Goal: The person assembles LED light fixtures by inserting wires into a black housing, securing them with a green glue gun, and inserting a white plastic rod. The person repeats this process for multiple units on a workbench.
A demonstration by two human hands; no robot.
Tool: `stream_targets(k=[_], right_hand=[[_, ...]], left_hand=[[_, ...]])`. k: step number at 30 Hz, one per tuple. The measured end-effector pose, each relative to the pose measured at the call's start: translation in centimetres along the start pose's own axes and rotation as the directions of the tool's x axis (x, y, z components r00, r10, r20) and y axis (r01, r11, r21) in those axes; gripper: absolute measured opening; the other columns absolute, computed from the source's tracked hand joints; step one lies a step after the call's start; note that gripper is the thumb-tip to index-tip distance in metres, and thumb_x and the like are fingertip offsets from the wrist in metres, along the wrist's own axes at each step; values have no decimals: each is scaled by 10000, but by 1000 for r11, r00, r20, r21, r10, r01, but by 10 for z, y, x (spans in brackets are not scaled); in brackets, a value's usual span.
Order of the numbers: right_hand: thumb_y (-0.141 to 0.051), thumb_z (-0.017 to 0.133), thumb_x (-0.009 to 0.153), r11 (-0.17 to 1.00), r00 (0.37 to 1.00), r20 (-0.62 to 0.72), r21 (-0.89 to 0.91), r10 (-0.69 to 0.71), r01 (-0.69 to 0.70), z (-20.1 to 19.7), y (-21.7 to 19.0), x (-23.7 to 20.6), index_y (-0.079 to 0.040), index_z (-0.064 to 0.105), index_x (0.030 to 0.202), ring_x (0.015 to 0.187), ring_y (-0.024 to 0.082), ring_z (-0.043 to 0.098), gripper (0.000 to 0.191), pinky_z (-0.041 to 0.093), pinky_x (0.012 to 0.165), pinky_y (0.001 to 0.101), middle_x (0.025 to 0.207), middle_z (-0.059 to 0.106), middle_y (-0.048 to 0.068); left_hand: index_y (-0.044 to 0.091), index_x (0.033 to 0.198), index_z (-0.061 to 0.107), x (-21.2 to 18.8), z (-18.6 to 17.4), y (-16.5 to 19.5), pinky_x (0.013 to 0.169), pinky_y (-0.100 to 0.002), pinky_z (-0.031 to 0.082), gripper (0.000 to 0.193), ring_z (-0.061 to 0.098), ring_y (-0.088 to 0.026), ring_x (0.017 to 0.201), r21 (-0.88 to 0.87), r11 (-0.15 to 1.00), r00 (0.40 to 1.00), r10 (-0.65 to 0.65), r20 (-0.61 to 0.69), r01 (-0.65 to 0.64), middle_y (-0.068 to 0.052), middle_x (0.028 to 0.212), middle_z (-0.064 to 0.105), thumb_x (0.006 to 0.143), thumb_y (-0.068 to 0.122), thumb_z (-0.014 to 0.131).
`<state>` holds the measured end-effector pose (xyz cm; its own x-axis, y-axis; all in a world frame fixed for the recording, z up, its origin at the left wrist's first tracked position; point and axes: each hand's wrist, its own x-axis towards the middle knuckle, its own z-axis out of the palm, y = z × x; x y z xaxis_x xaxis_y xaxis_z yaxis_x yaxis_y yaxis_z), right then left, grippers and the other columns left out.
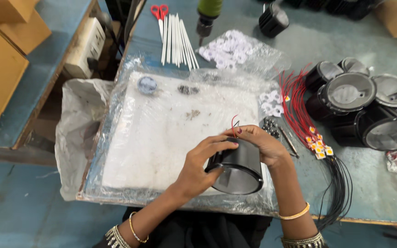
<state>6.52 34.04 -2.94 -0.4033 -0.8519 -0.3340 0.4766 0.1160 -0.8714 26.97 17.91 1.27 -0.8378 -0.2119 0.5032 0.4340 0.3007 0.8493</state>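
At centre of the plastic-wrapped white work pad: one black cylindrical lamp housing, lying tilted with its open mouth toward the wearer, clasped between both hands. Left hand wraps the near rim, fingers closed over the top; right hand cups the far end, fingertips pinching at thin red and black wires that stick up from the back of the housing. State of work, as judged: wires appear fed through this one housing; no white disc can be seen fitted inside it (interior too dark to be sure). Beside the right hand: one small heap of dark screws. Further right: one bundle of red-and-black leads ending in small white-and-yellow chips, too many to count. Beyond that: about seven more black housings, stacked and touching. Top of bench: one bag of white discs, one row of white strips, one pair of red-handled scissors, one green-bodied driver.
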Motion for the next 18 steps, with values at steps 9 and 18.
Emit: stream_targets(k=[9, 18], right_hand=[[-110, 768, 894, 721, 860, -85, -589, -504, 365, 15, -82, -8, 15, 807, 905, 715, 98, 598, 131, 477, 656, 255, 788, 722, 49], [-40, 763, 866, 284, 603, 72, -833, -795, 475, 53, -81, 19, -58, 791, 935, 850, 149, 746, 77, 576, 803, 280, 906, 775, 60]], left_hand=[[145, 1281, 665, 45, -18, -32, 1039, -395, 568, 593, 647, -344, 1248, 268, 848, 888, 447, 106, -458, -152, 1392, 592, 749, -110, 725], [199, 1390, 566, 86, -53, -124, 1227, -487, 421, 561, 481, -309, 1437, 516, 465, 683, 605, 408, -720, -78, 1522, 496, 880, 20, 714]])
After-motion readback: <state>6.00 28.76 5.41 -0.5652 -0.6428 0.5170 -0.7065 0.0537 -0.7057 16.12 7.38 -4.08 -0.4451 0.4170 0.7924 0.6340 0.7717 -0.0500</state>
